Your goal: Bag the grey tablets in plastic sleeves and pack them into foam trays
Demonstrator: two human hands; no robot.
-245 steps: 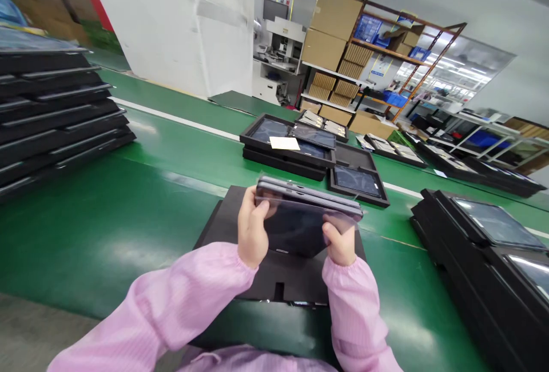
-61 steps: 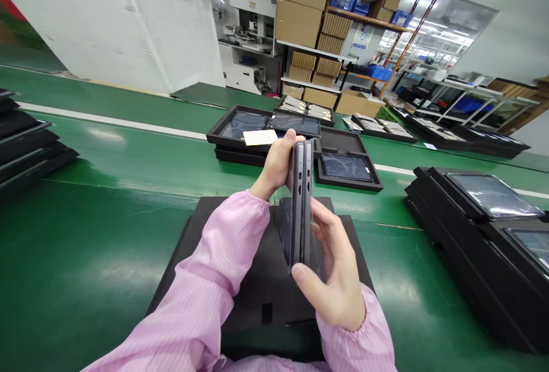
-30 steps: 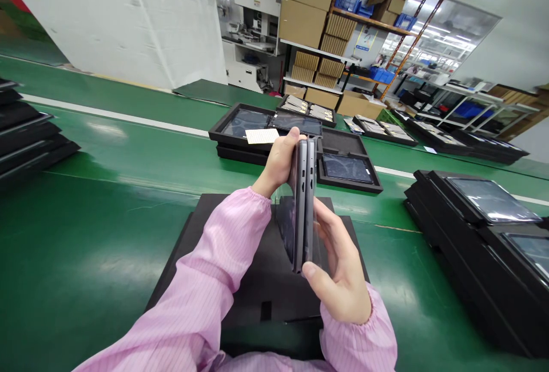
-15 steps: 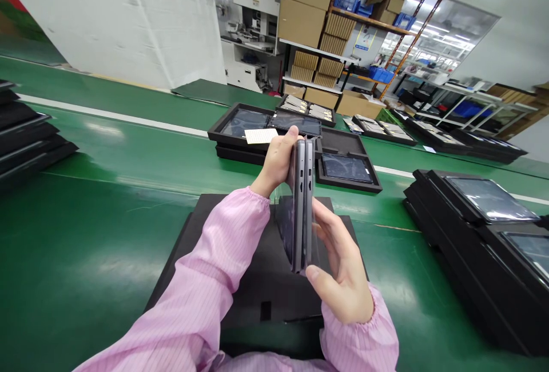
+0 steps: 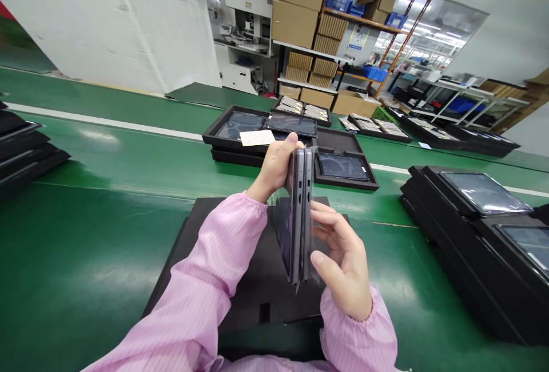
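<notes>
Two grey tablets stand on edge face to back, the left tablet (image 5: 296, 212) and the right tablet (image 5: 307, 215), with their port edges towards me and clear film around them. At their far upper end my left hand (image 5: 275, 169) is closed around both, thumb on top. My right hand (image 5: 345, 260) is beside the right tablet, fingers spread and thumb apart, the fingertips at or near its outer face; whether they touch I cannot tell. Below the tablets lies a black foam tray (image 5: 244, 292), partly hidden by my forearms.
Ahead, black trays (image 5: 349, 138) hold tablets, with a white label sheet (image 5: 256, 138) on one. Stacked trays with tablets (image 5: 484, 192) stand at right, more black trays (image 5: 26, 149) at left. All rest on the green bench (image 5: 103, 235). Shelves with cartons (image 5: 300, 23) stand behind.
The tablets have come slightly lower and closer to me in my left hand. My right thumb has moved off their lower near corner.
</notes>
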